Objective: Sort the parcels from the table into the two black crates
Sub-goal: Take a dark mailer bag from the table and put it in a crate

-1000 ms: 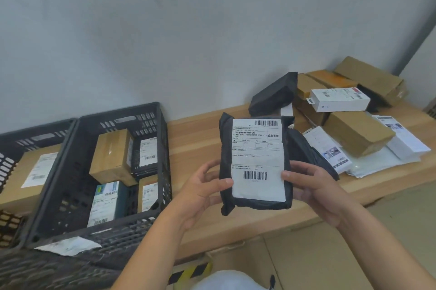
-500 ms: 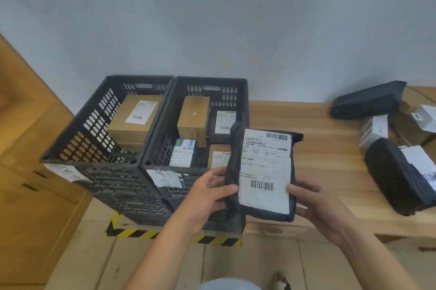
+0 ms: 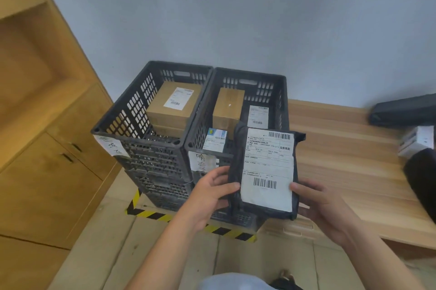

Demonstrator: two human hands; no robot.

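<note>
Parcel (image 3: pixel 267 171), black bag with a white label, is held upright in the air in front of right crate (image 3: pixel 250 75). Left hand (image 3: pixel 212 193) grips its left edge, right hand (image 3: pixel 323 209) its right edge. Left crate (image 3: pixel 132 110) holds a brown box (image 3: pixel 162 112). Worktop (image 3: pixel 342 160) is on the right.

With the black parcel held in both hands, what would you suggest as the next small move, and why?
Probably ease the black parcel forward over the right crate and lower it in: the left hand and right hand grip its lower edges, and it hangs just before that crate's near wall. Which crate its label names is unreadable.
</note>
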